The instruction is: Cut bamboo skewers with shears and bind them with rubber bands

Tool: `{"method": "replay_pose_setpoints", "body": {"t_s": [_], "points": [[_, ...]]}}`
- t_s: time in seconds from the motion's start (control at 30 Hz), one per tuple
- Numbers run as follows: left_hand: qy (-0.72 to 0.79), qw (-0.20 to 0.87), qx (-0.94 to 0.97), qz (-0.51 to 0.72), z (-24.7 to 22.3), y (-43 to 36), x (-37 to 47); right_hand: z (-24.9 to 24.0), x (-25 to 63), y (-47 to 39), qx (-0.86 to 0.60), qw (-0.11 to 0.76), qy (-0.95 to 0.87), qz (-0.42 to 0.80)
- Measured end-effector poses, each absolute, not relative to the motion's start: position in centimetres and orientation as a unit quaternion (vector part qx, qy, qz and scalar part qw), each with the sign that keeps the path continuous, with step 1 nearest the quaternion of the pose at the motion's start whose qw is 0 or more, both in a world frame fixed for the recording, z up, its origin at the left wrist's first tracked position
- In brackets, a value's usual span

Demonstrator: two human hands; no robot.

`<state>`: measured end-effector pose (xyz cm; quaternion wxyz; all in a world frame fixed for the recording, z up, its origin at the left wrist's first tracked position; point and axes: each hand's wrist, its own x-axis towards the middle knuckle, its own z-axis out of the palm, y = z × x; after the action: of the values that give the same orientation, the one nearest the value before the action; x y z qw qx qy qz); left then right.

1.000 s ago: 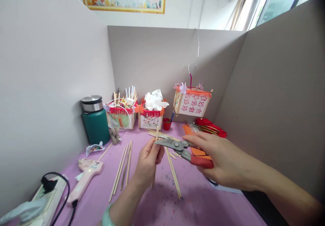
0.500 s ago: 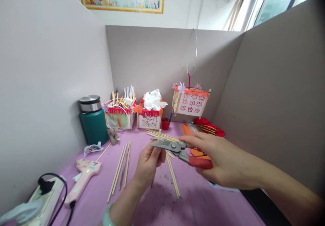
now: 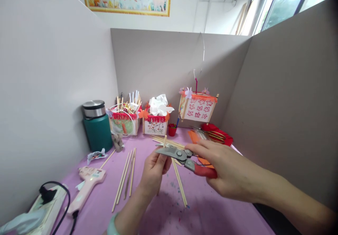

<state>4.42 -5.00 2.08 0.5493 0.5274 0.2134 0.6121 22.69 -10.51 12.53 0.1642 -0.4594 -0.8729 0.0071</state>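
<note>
My left hand (image 3: 153,168) is closed around a thin wooden stick (image 3: 165,141), held upright, with its top end poking out above the fingers. In my right hand (image 3: 224,168) is a pair of pruning shears (image 3: 179,154) with red handles, its grey blades pointing left. The stick's upper part stands between the blades, just above my left thumb; whether the blades press into the wood I cannot tell. Loose wooden sticks (image 3: 179,182) lie on the purple tabletop beneath my hands, and several more sticks (image 3: 124,178) lie to the left.
A pink glue gun (image 3: 88,185) and a green bottle (image 3: 97,129) stand at left, near a power strip (image 3: 50,207). Two decorated paper boxes (image 3: 155,126) are at the back, beside a small red pot (image 3: 172,130). A paper lantern (image 3: 199,106) hangs at back right above scissors (image 3: 216,135).
My right hand has closed slightly on the shears, and the handles look nearer together. The left hand and its stick stay almost where they were.
</note>
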Motion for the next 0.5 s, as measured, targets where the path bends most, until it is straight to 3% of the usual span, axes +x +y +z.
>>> {"method": "replay_pose_setpoints", "body": {"t_s": [0.37,0.5], "points": [[0.221,0.532,0.559,0.597,1.7,-5.0,4.6,12.5,22.8,-11.2,-0.472,0.169,-0.865,0.008],[0.323,0.41,0.649,0.554,4.3,-5.8,3.5,11.8,22.6,-11.2,-0.476,0.213,-0.851,0.054]]}}
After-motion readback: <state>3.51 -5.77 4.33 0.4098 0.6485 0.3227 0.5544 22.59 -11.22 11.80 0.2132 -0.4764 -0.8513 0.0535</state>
